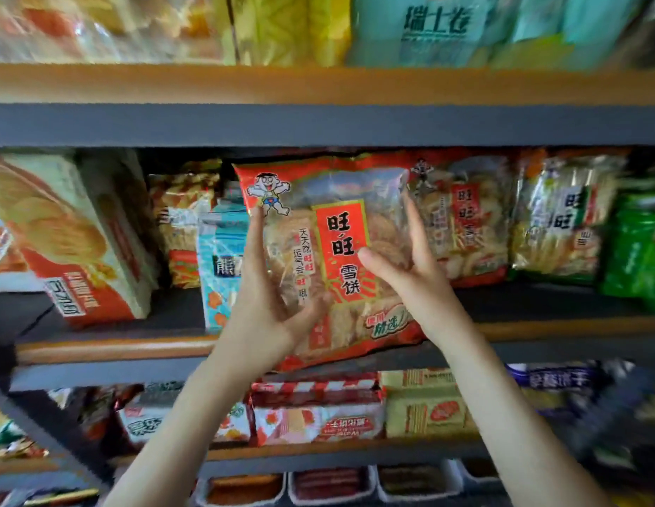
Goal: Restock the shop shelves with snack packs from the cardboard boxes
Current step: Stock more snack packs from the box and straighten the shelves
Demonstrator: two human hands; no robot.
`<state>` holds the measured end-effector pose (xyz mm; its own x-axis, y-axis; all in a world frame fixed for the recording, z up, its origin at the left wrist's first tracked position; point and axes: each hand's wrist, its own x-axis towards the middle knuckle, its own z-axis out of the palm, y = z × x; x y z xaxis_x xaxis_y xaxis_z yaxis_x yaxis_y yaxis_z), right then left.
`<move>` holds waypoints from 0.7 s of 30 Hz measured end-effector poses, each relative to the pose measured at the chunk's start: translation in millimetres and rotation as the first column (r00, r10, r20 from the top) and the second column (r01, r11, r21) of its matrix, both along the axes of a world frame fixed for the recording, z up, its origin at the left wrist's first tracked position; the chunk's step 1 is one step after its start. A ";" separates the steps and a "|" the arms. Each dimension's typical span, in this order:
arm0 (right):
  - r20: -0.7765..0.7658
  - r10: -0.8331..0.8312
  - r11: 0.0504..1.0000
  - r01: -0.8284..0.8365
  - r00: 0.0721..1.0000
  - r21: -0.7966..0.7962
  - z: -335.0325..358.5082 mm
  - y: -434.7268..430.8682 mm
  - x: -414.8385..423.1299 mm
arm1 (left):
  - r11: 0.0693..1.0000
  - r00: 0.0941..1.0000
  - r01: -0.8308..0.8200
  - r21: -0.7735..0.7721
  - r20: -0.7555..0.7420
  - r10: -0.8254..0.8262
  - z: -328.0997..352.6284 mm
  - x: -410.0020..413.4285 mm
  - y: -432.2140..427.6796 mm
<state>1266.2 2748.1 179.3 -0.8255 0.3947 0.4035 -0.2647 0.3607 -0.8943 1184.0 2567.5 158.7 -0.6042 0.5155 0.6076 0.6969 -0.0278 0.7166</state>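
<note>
The middle shelf (99,351) has a front edge of brown wood over a dark grey metal rail. At the left end of this shelf stands a cardboard box (73,243) printed with biscuits, and next to it a light blue carton (219,258). At its right end are green bags (636,250). Below this shelf lie flat packs (318,415) in red and yellow.

The snack pack (340,250) is held in the air just in front of the middle shelf, and its lower end hangs over the wooden edge. The left hand (271,312) holds its left side, with the thumb on the front and the forefinger straight up along the edge. The right hand (417,283) pinches the right side, with the thumb on the front. The pack is a pillow-shaped bag of shiny red plastic with a clear window, and pale round crackers show inside. Similar bags (465,221) stand behind it on the shelf.
</note>
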 end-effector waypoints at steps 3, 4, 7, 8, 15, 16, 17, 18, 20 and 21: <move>0.019 -0.070 0.997 0.070 0.997 -0.010 6.6 17.3 -8.0 | 0.992 0.989 -0.101 -0.071 -0.115 0.092 11.4 -11.8 23.3; 0.004 -0.116 0.993 0.115 0.993 0.008 8.4 20.3 -11.5 | 0.986 0.982 -0.136 -0.098 -0.142 0.121 16.3 -14.3 29.1; -0.016 -0.162 0.981 0.163 0.987 0.106 14.3 23.7 -24.8 | 0.947 0.945 -0.260 -0.188 -0.251 0.209 21.6 -27.9 42.6; 0.016 -0.150 0.977 0.146 0.988 0.156 12.9 26.1 -29.9 | 0.930 0.925 -0.306 -0.205 -0.296 0.239 20.1 -33.0 45.8; 0.134 -0.234 0.866 0.144 0.963 0.479 -14.0 35.0 -48.7 | 0.711 0.492 -0.678 -0.183 -0.832 0.256 -4.4 -40.7 52.7; 0.094 -0.252 0.855 0.177 0.963 0.488 -16.8 34.0 -48.7 | 0.696 0.474 -0.690 -0.200 -0.851 0.225 -6.7 -42.1 52.6; 0.048 -0.276 0.828 0.212 0.960 0.520 -19.1 33.1 -48.0 | 0.678 0.477 -0.700 -0.226 -0.854 0.208 -8.3 -44.4 52.1; -0.002 -0.310 0.767 0.252 0.951 0.590 -21.6 32.8 -47.2 | 0.663 0.485 -0.706 -0.251 -0.853 0.193 -8.9 -46.6 52.0; -0.122 -0.372 0.547 0.323 0.920 0.772 -23.1 32.6 -44.3 | 0.629 0.482 -0.719 -0.296 -0.864 0.145 -10.2 -50.3 53.6; -0.140 -0.370 0.460 0.312 0.918 0.831 -21.9 32.2 -43.1 | 0.606 0.471 -0.734 -0.307 -0.873 0.129 -10.8 -51.5 55.8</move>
